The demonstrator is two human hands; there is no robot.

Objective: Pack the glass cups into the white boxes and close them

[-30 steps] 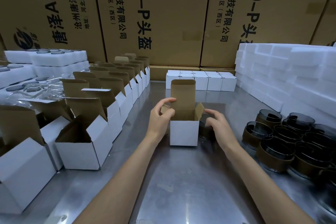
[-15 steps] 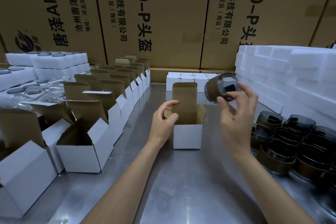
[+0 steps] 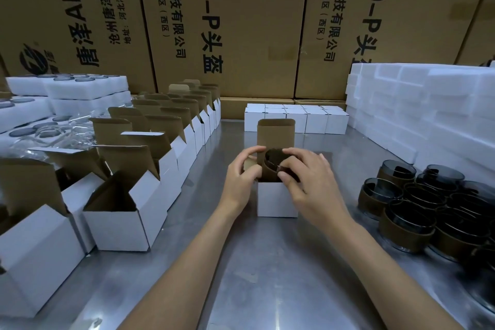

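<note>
A brown-sleeved dark glass cup sits partway into the small open white cardboard box at the middle of the steel tabletop.

The right hand has its grip pinched on the cup's rim and side above the box mouth; the left hand has its grip curled round the box's left side flap. The box's brown lid flap stands upright behind the cup. Right of the box lies a cluster of more sleeved glass cups; left of it, rows of open white boxes; behind it, a block of closed white boxes.
</note>
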